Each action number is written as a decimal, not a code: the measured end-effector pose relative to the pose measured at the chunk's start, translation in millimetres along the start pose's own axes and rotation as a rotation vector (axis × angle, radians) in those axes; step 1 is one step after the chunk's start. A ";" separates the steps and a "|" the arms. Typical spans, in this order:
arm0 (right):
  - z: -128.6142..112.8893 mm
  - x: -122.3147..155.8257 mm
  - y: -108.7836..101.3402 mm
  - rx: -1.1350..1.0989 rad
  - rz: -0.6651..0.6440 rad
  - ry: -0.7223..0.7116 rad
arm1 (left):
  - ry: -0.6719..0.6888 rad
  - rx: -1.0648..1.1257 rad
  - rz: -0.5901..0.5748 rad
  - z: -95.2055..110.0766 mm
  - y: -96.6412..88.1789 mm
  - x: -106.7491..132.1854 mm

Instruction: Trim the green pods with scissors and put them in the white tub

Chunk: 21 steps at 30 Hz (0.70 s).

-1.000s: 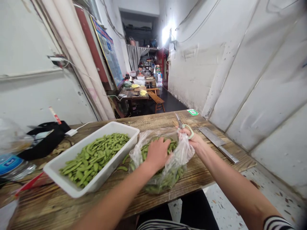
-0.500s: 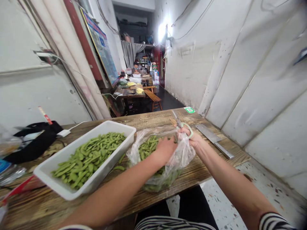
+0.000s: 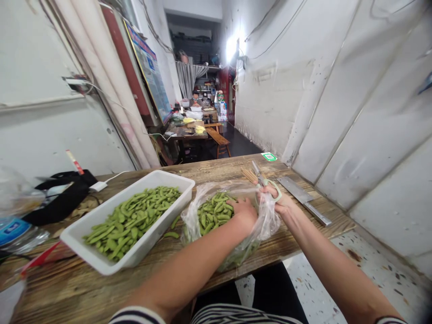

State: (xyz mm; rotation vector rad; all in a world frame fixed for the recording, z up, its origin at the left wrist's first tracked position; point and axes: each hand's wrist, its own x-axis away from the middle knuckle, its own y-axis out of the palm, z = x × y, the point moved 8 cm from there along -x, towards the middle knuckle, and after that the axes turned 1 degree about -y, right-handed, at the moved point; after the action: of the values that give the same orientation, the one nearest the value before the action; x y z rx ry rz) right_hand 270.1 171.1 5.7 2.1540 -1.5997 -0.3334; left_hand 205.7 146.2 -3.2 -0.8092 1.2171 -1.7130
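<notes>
A clear plastic bag of green edamame pods sits on the wooden table in front of me. My left hand reaches inside it, fingers spread over the pods; the fingertips are partly hidden. At the bag's right rim, my right hand grips the scissors by their pale green handles, along with the gathered plastic. The blades point up and away from me. To the left stands a white plastic tub partly filled with more pods. Several loose pods lie between tub and bag.
A cleaver lies to the right, near a bundle of thin wooden sticks. A QR card is at the far edge. Leftward are a black bag and a water bottle. A person sits at a far table.
My left hand has shifted to the right within the bag, exposing more pods. My right hand still holds the scissors and rim. The view has shifted slightly.
</notes>
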 end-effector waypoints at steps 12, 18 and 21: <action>11.1 8.0 -22.4 0.044 0.062 -0.059 | 0.043 -0.137 -0.147 -4.2 -18.8 26.1; 15.7 15.3 -32.4 0.098 0.106 -0.062 | 0.175 -0.024 -0.093 -29.0 -53.6 34.9; 17.4 22.6 -35.6 0.154 0.131 -0.050 | 0.194 0.129 0.052 -50.1 -73.1 41.3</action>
State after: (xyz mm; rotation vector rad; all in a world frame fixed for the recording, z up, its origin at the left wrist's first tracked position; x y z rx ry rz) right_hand 299.5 154.7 -25.0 2.1527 -1.8389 -0.2317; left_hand 125.0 139.6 51.6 -0.5398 1.2296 -1.8391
